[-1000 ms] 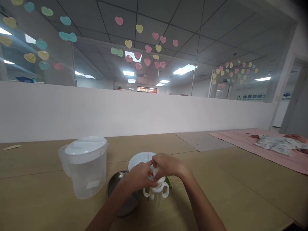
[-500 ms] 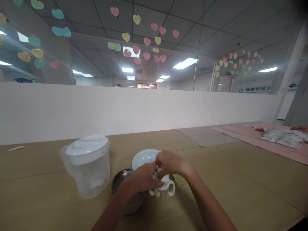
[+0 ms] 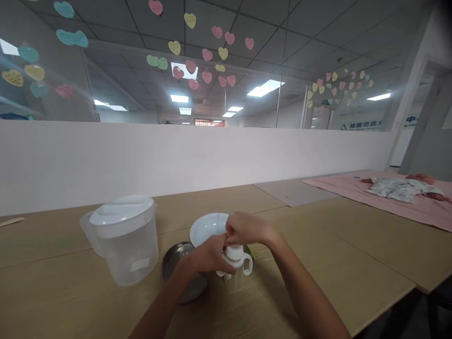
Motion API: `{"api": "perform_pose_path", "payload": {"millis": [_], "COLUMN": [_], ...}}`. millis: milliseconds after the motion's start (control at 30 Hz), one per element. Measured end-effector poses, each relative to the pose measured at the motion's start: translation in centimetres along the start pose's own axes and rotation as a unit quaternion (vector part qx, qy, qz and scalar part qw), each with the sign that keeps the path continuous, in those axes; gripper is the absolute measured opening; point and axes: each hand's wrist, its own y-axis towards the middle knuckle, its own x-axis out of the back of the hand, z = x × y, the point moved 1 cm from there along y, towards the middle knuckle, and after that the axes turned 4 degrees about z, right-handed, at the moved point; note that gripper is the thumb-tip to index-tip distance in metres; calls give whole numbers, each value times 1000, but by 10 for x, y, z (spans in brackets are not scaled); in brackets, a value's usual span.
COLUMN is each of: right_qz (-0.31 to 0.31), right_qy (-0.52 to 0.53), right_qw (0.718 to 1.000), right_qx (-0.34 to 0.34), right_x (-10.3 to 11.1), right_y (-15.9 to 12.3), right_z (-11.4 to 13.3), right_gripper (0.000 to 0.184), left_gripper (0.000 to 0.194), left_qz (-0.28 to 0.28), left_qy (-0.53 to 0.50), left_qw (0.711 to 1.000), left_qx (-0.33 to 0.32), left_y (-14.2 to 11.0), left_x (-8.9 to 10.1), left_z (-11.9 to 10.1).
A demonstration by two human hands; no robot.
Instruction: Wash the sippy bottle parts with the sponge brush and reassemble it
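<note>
A clear baby bottle (image 3: 237, 278) with a white collar and two white side handles stands upright in front of me. My left hand (image 3: 212, 254) is wrapped around its upper left side. Just above the white top, my right hand (image 3: 245, 228) is closed, its fingers bent down and close to my left fingertips; whatever is in them is hidden. Behind my hands lies a white plate (image 3: 205, 228), partly covered. A round metal bowl (image 3: 173, 263) sits to the left, partly under my left forearm. Something green (image 3: 249, 252) shows behind the bottle.
A lidded translucent pitcher (image 3: 129, 245) stands at the left. A flat wooden stick (image 3: 12, 221) lies at the far left. On the right, a small figure in patterned clothes (image 3: 391, 188) lies on a pink cloth (image 3: 332, 186). A white partition (image 3: 176, 155) backs the table.
My view has turned slightly right, so everything sits further left. My right hand has lifted a little off the bottle, uncovering its white top. My left hand still grips the bottle.
</note>
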Motion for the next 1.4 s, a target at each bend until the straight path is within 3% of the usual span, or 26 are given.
{"api": "perform_pose_path", "payload": {"millis": [233, 400, 633, 867, 1000, 1100, 1200, 1400], "right_qz": [26, 45, 39, 11, -42, -30, -19, -15], "right_qy": [52, 70, 113, 91, 23, -16, -31, -22], "right_qw": [995, 988, 988, 994, 999, 998, 998, 1000], "right_qx": [80, 130, 100, 67, -9, -59, -57, 8], "right_x": [-1, -5, -6, 1, 2, 2, 2, 1], "right_y": [-1, 3, 4, -5, -7, -6, -4, -4], "right_z": [-7, -10, -9, 2, 3, 4, 6, 6], "right_gripper": [28, 27, 26, 22, 22, 24, 21, 10], "left_gripper": [48, 47, 48, 45, 51, 54, 51, 49], "left_qz": [8, 8, 14, 20, 15, 14, 15, 22], "left_qy": [-20, -50, -34, -4, -6, -4, 5, 14], "left_qw": [999, 999, 999, 1000, 1000, 1000, 1000, 1000], "left_qx": [25, 20, 13, -2, -25, -23, -23, -11], "left_y": [-1, 0, 3, 2, 3, 4, 5, 9], "left_x": [-2, -2, -2, -1, 0, 1, 1, 1], "left_z": [2, 3, 9, 5, 5, 7, 8, 11]}}
